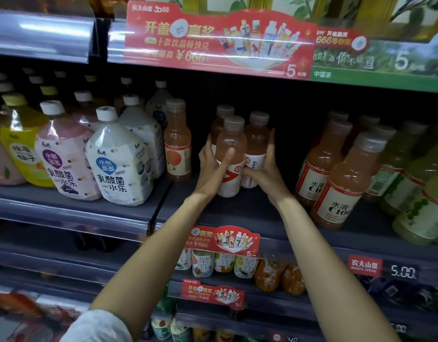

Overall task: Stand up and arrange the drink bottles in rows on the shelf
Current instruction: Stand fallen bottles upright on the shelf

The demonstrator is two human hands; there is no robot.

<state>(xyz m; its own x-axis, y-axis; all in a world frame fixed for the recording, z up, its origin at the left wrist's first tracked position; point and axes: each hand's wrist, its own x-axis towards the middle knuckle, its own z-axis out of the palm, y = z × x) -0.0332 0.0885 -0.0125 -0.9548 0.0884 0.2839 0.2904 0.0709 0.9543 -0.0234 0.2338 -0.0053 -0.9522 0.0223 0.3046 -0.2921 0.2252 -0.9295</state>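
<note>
Three pink drink bottles are held upright as a tight cluster near the middle of the dark shelf, well back from its front edge; the front bottle stands nearest the viewer, with a second just beside it to the right and a third behind it; whether their bases touch the shelf cannot be told, since the hands cover them in part. The left hand is wrapped round the left side of the cluster, its thumb laid across the front bottle's body and its fingers curled behind; the right hand is curled round the right side, fingers pressed up along the second bottle and the thumb tucked under its label. A single matching bottle stands upright further left, apart from the cluster, beside the large white-capped jugs that fill the left end of the shelf. Toward the right end, orange-pink bottles with white labels are ranged in rows, and pale green bottles are seen beyond them at the far right edge. A red promotional banner is fixed along the front edge of the shelf above; a smaller red tag hangs from the front edge of the working shelf, and a price label is seen further right along that edge.
</note>
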